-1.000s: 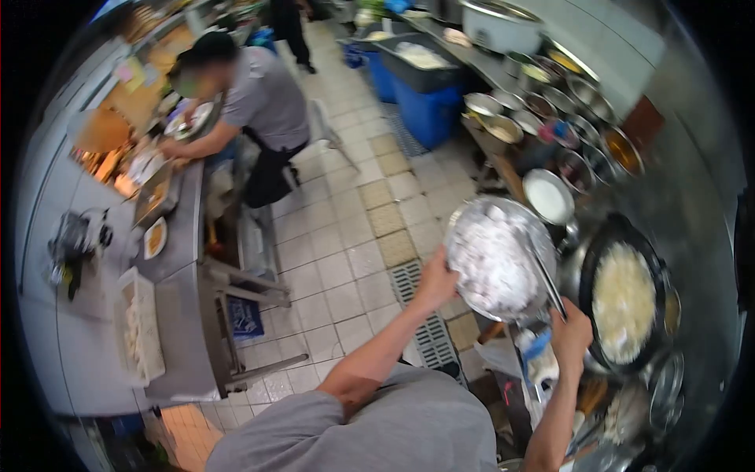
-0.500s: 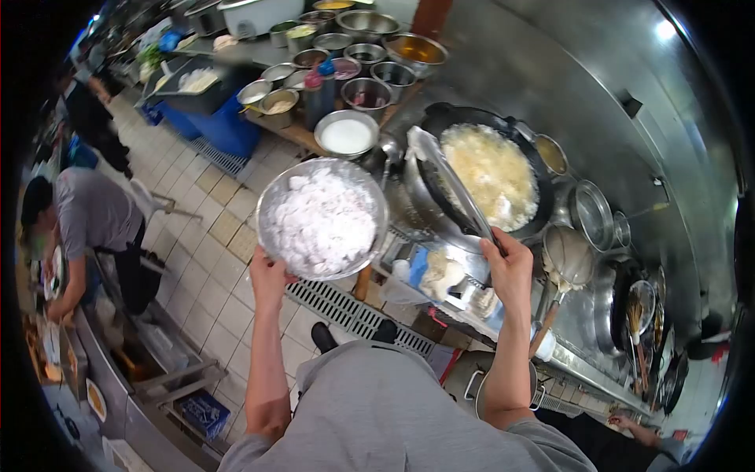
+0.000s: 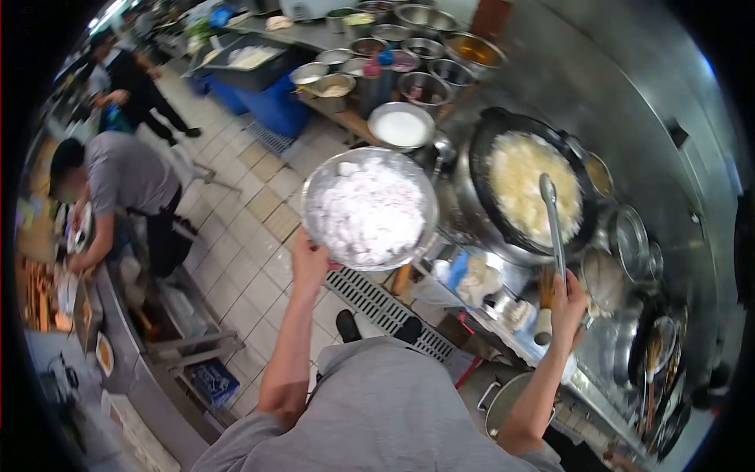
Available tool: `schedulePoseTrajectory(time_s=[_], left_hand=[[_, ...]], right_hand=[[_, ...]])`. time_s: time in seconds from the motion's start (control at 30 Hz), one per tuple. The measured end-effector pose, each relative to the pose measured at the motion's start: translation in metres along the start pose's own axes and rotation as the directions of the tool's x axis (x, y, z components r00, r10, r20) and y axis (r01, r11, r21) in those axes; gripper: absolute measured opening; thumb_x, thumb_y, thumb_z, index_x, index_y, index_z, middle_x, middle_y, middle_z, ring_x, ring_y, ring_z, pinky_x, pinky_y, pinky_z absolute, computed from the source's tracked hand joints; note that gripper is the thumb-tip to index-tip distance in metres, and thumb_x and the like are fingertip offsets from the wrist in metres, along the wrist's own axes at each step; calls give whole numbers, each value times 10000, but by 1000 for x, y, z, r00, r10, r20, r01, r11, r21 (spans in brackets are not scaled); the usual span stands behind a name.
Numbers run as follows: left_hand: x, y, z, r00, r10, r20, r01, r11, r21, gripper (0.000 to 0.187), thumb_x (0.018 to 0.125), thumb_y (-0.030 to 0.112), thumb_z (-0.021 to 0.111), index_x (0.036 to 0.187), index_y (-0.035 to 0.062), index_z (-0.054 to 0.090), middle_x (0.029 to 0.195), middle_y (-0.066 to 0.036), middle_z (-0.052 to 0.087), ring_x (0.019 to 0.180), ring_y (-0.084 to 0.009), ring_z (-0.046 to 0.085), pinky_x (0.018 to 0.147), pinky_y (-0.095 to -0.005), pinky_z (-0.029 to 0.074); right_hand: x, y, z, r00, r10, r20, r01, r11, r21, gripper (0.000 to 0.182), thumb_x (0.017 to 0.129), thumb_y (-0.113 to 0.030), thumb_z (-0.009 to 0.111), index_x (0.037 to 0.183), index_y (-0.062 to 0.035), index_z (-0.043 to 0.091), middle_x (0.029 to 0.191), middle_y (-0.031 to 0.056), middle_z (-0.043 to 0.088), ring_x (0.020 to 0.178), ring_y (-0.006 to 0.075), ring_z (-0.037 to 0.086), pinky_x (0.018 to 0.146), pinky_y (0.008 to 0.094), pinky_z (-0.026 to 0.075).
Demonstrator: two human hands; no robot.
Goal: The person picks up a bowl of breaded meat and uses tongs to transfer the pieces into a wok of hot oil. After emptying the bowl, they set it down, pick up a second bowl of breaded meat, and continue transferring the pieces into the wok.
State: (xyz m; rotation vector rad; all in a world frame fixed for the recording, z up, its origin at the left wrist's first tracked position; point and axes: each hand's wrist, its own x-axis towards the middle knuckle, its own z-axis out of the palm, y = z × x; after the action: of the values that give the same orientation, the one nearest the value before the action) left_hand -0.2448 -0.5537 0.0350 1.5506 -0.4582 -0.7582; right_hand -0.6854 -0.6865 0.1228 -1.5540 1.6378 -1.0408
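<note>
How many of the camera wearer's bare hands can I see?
2: the left hand holds the edge of a round silvery metal bowl; the right hand holds silvery metal tongs over a round black wok. None seems hidden.

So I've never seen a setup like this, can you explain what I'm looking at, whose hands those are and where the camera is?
Sure. There's no machine: these are a person's own bare hands, seen from one camera worn on their head, looking forward and down. The left hand grips the rim of a metal bowl heaped with white-coated pieces. The right hand holds tongs, their tips over a dark wok with something pale yellow inside; whether they touch it, I can't tell. Beyond the wok, a bench holds other metal bowls. Another person bends forward at the left.
</note>
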Motion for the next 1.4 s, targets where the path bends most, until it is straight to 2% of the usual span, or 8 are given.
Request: schedulePoseTrajectory(time_s=[0.17,0.27,0.4,0.7,0.8,1.2,1.3,1.4], left_hand=[[-2,6,2,999,-38,-17,38,998,-52,399,837,-48,515,1229,24,487,891,-127,658,619,-178,665,463,-293,563],[2,-8,0,998,-53,-12,52,996,-76,514,840,-24,528,1345,44,453,921,-140,661,622,-184,661,486,-314,561],[0,-2,-5,999,-42,-30,43,998,35,559,825,-19,525,1372,34,421,920,-174,657,625,-213,661,495,-339,560],[-4,2,-8,995,-95,-8,95,994,47,728,817,12,524,1504,0,281,916,-196,659,658,-235,675,528,-343,558],[-7,3,-8,996,-91,5,91,996,-9,544,836,-47,522,1363,19,406,815,-97,569,638,-179,645,544,-313,587],[-4,0,-8,999,-22,35,24,998,-63,537,852,-23,528,1371,61,422,902,-115,641,657,-171,661,511,-304,573],[6,-15,-9,997,-11,80,20,993,-116,604,813,-36,559,1392,82,432,938,-119,683,661,-151,670,501,-281,568],[-1,3,-7,997,-29,74,38,991,-126,625,791,-61,554,1391,83,452,887,-110,672,628,-159,659,500,-286,573]], right_hand=[[-45,-11,55,981,-106,160,101,994,43,310,956,-156,634,1149,86,629,795,-16,595,711,67,513,611,225,404],[-61,-38,80,916,-73,396,77,997,4,391,946,-148,644,1232,113,594,841,18,617,754,71,500,665,233,430],[-71,-46,100,886,-79,458,98,995,-18,387,946,-107,627,1240,139,571,872,47,625,773,85,508,664,240,435],[-69,-53,113,863,-126,489,143,990,3,334,941,-122,634,1193,97,616,761,-18,526,663,66,426,571,228,343],[-71,-48,113,881,-89,465,114,993,-26,346,948,-93,625,1206,133,586,810,23,581,698,80,466,595,247,396],[-66,-54,104,841,-109,530,196,974,-110,360,933,-106,641,1194,137,589,828,44,610,747,98,506,645,258,434],[-68,-68,100,879,-92,469,242,932,-270,396,865,-103,676,1209,85,619,842,179,699,753,123,587,672,320,485],[-70,-85,96,894,-179,410,354,843,-404,373,826,-209,726,1142,-15,679,778,243,660,717,407,656,656,419,501]])
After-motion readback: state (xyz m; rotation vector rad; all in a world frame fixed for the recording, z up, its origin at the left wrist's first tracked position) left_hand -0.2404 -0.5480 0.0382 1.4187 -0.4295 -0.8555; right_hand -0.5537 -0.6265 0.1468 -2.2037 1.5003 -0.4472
